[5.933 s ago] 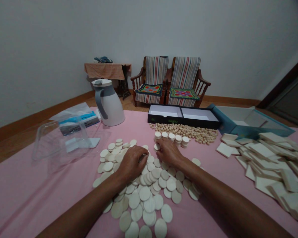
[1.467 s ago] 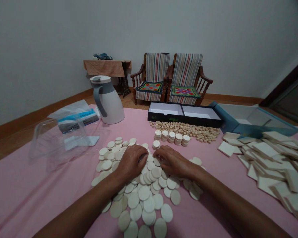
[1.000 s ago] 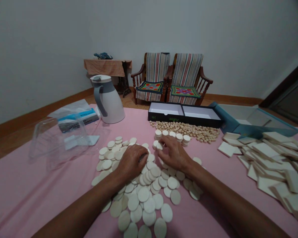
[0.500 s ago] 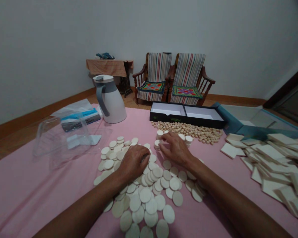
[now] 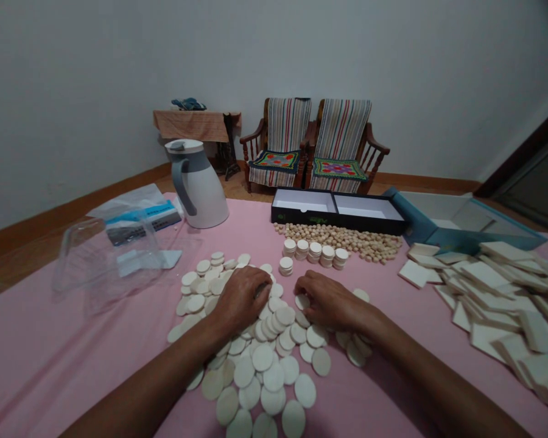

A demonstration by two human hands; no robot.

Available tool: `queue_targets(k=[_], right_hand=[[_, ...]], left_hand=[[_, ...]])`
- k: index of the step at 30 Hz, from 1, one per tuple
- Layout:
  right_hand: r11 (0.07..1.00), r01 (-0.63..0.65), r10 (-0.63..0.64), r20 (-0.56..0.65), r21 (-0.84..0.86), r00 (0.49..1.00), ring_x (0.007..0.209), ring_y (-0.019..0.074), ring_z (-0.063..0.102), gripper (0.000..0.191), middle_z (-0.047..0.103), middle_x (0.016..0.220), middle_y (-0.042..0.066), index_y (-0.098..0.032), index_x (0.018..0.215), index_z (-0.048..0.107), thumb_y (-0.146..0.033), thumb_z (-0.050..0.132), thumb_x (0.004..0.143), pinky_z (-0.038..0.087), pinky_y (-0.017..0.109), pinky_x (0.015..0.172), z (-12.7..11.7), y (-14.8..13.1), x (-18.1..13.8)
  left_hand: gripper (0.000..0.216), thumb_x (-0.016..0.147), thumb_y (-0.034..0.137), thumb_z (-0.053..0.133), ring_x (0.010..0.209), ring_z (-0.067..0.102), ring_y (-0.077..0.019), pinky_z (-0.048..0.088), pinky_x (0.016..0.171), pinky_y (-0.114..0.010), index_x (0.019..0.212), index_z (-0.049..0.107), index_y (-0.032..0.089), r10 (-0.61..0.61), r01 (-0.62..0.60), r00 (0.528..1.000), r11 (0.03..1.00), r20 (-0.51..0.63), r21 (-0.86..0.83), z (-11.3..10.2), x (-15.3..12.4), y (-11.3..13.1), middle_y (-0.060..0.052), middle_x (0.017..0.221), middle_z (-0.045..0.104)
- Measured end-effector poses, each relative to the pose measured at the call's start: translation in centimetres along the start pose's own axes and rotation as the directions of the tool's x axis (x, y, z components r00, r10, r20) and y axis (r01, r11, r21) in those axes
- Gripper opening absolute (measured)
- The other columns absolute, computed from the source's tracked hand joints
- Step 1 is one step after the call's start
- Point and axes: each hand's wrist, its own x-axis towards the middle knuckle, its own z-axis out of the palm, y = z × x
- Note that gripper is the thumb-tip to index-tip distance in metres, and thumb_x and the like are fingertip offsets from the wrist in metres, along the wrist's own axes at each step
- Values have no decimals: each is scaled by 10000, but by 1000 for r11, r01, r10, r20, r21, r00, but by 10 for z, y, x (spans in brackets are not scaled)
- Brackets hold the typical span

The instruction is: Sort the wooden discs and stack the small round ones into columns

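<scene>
A heap of pale round wooden discs [image 5: 260, 359] lies spread on the pink cloth [image 5: 50, 359] in front of me. My left hand [image 5: 242, 299] rests curled on the heap's upper middle, fingers bent over discs. My right hand [image 5: 324, 299] lies on the heap's right side, its fingertips pinched on a disc [image 5: 302, 300]. Behind the hands stands a row of short disc stacks [image 5: 315, 252], and one lone stack [image 5: 285, 266] is nearer the heap.
Small round wooden pegs [image 5: 347, 240] lie before a black tray [image 5: 338, 212]. Square wooden tiles [image 5: 497, 292] pile at the right by a blue box [image 5: 442, 225]. A white jug [image 5: 196, 185] and a clear plastic container [image 5: 105, 258] stand left. Two striped chairs [image 5: 315, 146] stand behind.
My right hand has drawn back from the lone disc stack near the row down onto the heap. The left hand has stayed on the discs.
</scene>
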Motion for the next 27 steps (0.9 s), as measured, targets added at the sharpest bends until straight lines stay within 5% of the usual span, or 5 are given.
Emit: queue_targets(k=[9,14,21,27], right_hand=[[988,-83,67,-125,-130,990,865,213,534,251,549,990,91,-174,1022,558,-203,560,773,362,296,692,12,-5,2],[996,-57,50,-96,-69,994,788,175,522,250,551,903,51,-188,958,571,-92,535,729,331,269,646,14,5,6],[1000,-15,16,-248,5,969,776,173,482,155,546,848,41,-172,894,527,-141,546,743,310,270,636,8,3,10],[998,50,-37,-310,32,950,735,170,458,118,538,781,23,-183,824,492,-123,515,725,312,274,622,13,1,12]], left_hand=[[166,832,166,523,900,602,-217,437,828,-376,936,652,178,0,0,1000,1000,-23,-15,-1,0,1,-67,929,690],[223,806,140,536,952,618,-228,432,891,-412,986,662,179,-22,21,997,1000,-69,-15,-11,8,10,-68,993,707],[487,806,88,497,1058,620,-233,453,926,-390,1287,517,163,-103,102,994,995,28,18,-9,32,9,-104,1180,658],[544,820,87,490,884,653,-224,465,832,-372,1351,420,183,-30,31,1000,997,-9,72,7,33,10,-86,998,708]])
